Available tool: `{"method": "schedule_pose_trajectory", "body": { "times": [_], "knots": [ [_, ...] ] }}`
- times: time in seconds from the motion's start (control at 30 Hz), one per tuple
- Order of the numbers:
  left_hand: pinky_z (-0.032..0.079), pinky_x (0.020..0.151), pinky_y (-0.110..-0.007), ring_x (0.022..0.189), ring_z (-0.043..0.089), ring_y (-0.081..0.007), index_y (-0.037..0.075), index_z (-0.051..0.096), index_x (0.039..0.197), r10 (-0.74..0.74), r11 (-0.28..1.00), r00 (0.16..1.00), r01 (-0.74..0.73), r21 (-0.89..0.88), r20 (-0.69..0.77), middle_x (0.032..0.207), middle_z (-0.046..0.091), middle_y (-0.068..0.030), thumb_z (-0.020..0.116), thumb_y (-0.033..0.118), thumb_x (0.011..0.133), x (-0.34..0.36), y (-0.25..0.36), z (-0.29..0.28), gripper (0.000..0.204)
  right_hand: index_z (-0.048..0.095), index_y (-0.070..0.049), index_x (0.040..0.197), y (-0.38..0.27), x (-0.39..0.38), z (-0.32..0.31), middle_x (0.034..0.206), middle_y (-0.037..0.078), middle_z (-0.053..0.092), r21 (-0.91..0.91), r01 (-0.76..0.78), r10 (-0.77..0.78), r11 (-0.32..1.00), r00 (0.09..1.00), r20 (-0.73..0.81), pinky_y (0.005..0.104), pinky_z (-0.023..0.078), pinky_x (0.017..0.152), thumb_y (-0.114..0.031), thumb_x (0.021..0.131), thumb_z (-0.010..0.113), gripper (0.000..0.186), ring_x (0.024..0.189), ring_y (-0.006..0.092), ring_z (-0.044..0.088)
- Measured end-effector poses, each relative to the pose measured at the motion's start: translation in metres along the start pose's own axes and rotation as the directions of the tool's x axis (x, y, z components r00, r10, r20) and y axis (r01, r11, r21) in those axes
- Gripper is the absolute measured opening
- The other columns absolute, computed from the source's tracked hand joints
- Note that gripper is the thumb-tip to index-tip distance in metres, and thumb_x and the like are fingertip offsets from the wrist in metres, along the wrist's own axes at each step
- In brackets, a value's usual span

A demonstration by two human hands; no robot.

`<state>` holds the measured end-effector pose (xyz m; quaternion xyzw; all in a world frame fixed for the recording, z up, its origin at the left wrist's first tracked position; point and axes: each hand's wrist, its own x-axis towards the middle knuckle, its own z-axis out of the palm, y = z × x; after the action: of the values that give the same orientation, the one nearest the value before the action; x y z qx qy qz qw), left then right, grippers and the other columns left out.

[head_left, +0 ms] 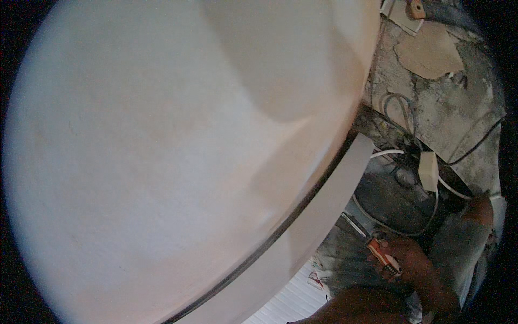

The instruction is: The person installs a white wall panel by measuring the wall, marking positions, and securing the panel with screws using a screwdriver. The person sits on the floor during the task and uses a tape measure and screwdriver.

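My right hand (pixel 407 261), at the lower right, is closed around what looks like a screwdriver (pixel 382 254). Its handle is orange with white and black parts, and a slim metal shaft points up and left. The tip is close to the edge band of a large whitish panel (pixel 162 140); I cannot tell whether they touch. This panel takes up most of the view, with a dark seam and a pale curved rim (pixel 318 216) along its lower right side. My left hand is out of sight. A bare limb (pixel 356 308) shows at the lower edge.
A cream plastic box (pixel 428 170) with white wires (pixel 452 188) sits right of the rim. Grey cable (pixel 399 97) loops over the rough, dirty floor (pixel 475 135). A flat tan piece (pixel 430 52) lies at the upper right. White ribbed material (pixel 286 302) shows below the rim.
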<state>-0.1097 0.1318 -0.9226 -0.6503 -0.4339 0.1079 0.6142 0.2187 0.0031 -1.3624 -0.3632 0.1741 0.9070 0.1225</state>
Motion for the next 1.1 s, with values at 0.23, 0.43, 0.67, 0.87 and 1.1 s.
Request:
{"method": "schedule_pose_trajectory", "body": {
  "times": [0.23,0.43,0.67,0.87,1.1],
  "knots": [
    [0.048,0.075,-0.036,0.094,0.054,-0.0260,0.002,0.057,0.113,-0.022,0.998,0.999,0.020,-0.064,-0.028,0.104,0.055,-0.0140,0.062,0.028,0.091,-0.009,0.000,0.005,0.034,0.057,-0.002,0.118,0.017,0.001,0.002,0.081,0.013,0.066,-0.712,0.261,-0.329,0.652,0.943,0.045,0.0355,0.050,0.052,-0.030,0.091,0.065,0.039,0.063,0.0228,0.065],
    [0.048,0.071,-0.035,0.087,0.056,-0.0254,0.003,0.062,0.106,-0.083,0.990,0.985,0.065,-0.125,-0.149,0.095,0.057,-0.0131,0.066,0.028,0.089,-0.027,-0.016,-0.004,0.031,0.064,-0.003,0.107,0.043,0.010,0.011,0.076,0.013,0.066,-0.928,0.364,-0.872,-0.083,0.424,0.244,0.0332,0.049,0.046,-0.036,0.092,0.065,0.037,0.058,0.0182,0.065],
    [0.049,0.066,-0.034,0.078,0.058,-0.0248,0.004,0.068,0.098,0.114,0.992,0.846,-0.128,0.008,-0.521,0.085,0.060,-0.0119,0.072,0.029,0.086,-0.034,-0.037,-0.032,0.028,0.059,-0.002,0.095,0.032,0.023,-0.003,0.075,0.013,0.063,-0.700,0.430,-0.589,0.570,0.808,0.017,0.0359,0.046,0.041,-0.038,0.088,0.069,0.038,0.049,0.0197,0.060],
    [0.044,0.056,-0.032,0.063,0.054,-0.0216,0.003,0.071,0.093,-0.569,0.551,0.798,0.192,-0.812,-0.197,0.071,0.055,-0.0087,0.077,0.035,0.082,-0.077,-0.002,-0.068,0.034,0.059,-0.005,0.087,0.047,0.025,0.004,0.074,0.008,0.062,-0.812,-0.240,-0.845,-0.532,0.101,0.524,0.0369,0.044,0.042,-0.033,0.092,0.066,0.029,0.051,0.0208,0.060],
    [0.051,0.066,-0.044,0.071,0.065,-0.0312,0.003,0.068,0.093,-0.074,-0.540,0.712,0.560,-0.628,0.698,0.080,0.063,-0.0164,0.067,0.037,0.087,-0.197,0.202,-0.099,0.034,0.060,-0.004,0.090,0.042,0.009,0.024,0.066,0.005,0.060,-0.791,0.430,-0.701,0.436,0.714,0.001,0.0315,0.045,0.036,-0.030,0.090,0.069,0.028,0.045,0.0157,0.057]
  ]
}}
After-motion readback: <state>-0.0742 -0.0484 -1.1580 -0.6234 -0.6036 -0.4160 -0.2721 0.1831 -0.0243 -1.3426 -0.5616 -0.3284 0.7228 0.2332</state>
